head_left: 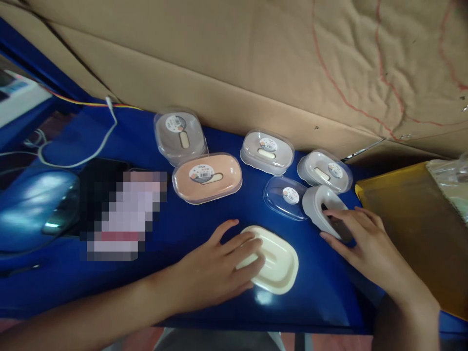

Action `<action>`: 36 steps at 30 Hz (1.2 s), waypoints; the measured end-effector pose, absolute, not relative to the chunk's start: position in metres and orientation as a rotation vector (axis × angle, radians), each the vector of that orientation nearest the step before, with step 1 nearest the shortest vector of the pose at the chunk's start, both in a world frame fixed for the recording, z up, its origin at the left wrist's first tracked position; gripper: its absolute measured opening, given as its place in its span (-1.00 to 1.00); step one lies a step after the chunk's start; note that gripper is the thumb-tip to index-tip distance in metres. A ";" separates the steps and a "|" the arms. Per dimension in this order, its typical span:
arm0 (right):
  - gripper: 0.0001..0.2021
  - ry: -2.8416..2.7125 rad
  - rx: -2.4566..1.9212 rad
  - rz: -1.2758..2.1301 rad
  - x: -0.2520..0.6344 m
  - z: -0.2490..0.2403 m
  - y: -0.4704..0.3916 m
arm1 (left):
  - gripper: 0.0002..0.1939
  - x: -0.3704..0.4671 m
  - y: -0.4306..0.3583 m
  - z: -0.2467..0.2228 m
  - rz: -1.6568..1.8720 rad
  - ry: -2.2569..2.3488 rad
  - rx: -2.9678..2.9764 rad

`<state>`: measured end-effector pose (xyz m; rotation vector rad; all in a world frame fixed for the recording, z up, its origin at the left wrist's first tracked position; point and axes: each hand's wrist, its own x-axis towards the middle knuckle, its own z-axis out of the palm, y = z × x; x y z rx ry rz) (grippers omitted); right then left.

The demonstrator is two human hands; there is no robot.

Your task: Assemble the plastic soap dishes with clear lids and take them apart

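We see a shallow cream dish (280, 265) lying on the blue table (321, 297), and we place everything else by it. Our left hand (230, 263) is over the left end of the cream dish, its fingers loosely spread and bent above the hollow, the thumb held apart near the far rim; we cannot tell how firmly the fingertips rest on it. Our right hand (360, 234) is to the right of the cream dish, at an uncovered grey container (315, 204) that sits beyond the dish and to its right. The forefinger reaches into that container's hollow, beside a dark patch, while the thumb stands off near the outer wall; whether the two pinch the wall we cannot tell. Straight beyond the cream dish, touching or nearly touching the container, we have a clear lid (276, 195) with a round white label. Farther beyond the dish stand a middle grey box (252, 158) and, to the right, another grey box (310, 168), both under clear covers. Beyond the dish to its left are a peach box (230, 175) and, behind that, a third grey box (195, 129), also covered and labelled. Well left of the cream dish lies a pixelated oblong (126, 214); well right, an amber-coloured box (405, 243).
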<state>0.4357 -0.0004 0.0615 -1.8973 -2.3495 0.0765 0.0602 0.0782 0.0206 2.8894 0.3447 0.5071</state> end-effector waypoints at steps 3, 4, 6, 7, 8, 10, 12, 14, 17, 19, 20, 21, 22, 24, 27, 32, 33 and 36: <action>-0.52 -2.327 -1.989 0.030 0.445 0.055 -0.006 | -0.61 0.055 0.091 0.029 0.582 0.479 2.880; -0.51 -2.321 -2.038 -0.028 0.447 0.055 -0.008 | -0.60 0.052 0.097 0.033 0.639 0.559 2.878; -0.48 -2.299 -2.149 -0.204 0.446 0.055 -0.010 | -0.57 0.045 0.112 0.041 0.755 0.809 2.874; -0.48 -2.287 -2.190 -0.300 0.444 0.056 -0.010 | -0.53 0.041 0.120 0.045 0.801 0.968 2.865; -0.47 -2.279 -2.205 -0.380 0.439 0.058 -0.009 | -0.47 0.037 0.128 0.046 0.805 1.126 2.849; -0.47 -2.284 -2.137 -0.464 0.427 0.063 -0.006 | -0.35 0.031 0.142 0.046 0.721 1.341 2.814; -0.50 -2.330 -1.980 -0.450 0.412 0.066 -0.003 | -0.33 0.027 0.150 0.041 0.610 1.371 2.766; -0.53 -2.401 -1.780 -0.356 0.396 0.067 0.000 | -0.39 0.027 0.152 0.036 0.602 1.303 2.707; -0.52 -2.514 -1.473 -0.118 0.372 0.062 -0.001 | -0.45 0.031 0.144 0.035 0.718 1.181 2.601; -0.51 -2.580 -1.331 0.048 0.358 0.057 -0.004 | -0.45 0.033 0.139 0.038 0.788 1.135 2.531; -0.52 -2.605 -1.285 0.115 0.351 0.055 -0.005 | -0.47 0.034 0.138 0.039 0.823 1.139 2.511; -0.54 -2.621 -1.253 0.171 0.346 0.052 -0.006 | -0.49 0.035 0.138 0.039 0.856 1.162 2.503; -0.56 -2.629 -1.231 0.215 0.341 0.050 -0.007 | -0.51 0.036 0.140 0.038 0.889 1.201 2.503; -0.61 -2.636 -1.209 0.277 0.335 0.047 -0.007 | -0.52 0.036 0.146 0.033 0.916 1.284 2.508; -0.66 -2.645 -1.191 0.336 0.334 0.046 -0.006 | -0.53 0.035 0.156 0.023 0.841 1.344 2.479; -0.72 -2.611 -1.191 0.345 0.339 0.049 -0.003 | -0.53 0.037 0.153 0.023 0.712 1.185 2.564; -0.74 -2.596 -1.193 0.335 0.340 0.049 -0.002 | -0.54 0.039 0.149 0.026 0.717 1.134 2.618; -0.79 -2.544 -1.216 0.309 0.343 0.048 0.000 | -0.52 0.045 0.132 0.035 0.706 0.970 2.782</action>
